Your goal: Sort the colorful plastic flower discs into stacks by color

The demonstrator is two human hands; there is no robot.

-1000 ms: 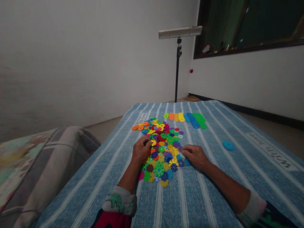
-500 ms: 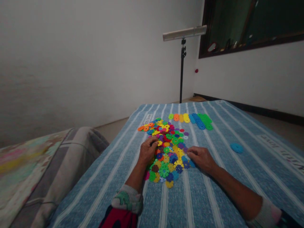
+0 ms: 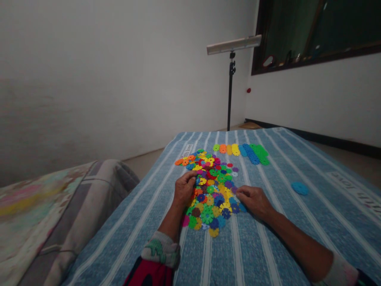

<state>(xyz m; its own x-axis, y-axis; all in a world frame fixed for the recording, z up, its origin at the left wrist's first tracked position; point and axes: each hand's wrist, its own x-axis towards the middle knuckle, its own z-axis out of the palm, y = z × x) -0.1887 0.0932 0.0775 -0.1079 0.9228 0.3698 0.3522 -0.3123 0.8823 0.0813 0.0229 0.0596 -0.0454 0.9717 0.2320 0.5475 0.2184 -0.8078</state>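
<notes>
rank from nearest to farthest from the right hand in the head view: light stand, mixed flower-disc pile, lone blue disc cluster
1. Mixed flower-disc pile: immediately left of the right hand.
2. Lone blue disc cluster: to the right, on striped cloth.
3. Light stand: beyond the cloth's far edge.

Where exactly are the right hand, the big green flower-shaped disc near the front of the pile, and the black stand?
Right hand (image 3: 253,200): head view, back of the hand.
Green flower-shaped disc (image 3: 207,215): head view, near its centre.
Black stand (image 3: 229,97): head view, upright pole.
</notes>
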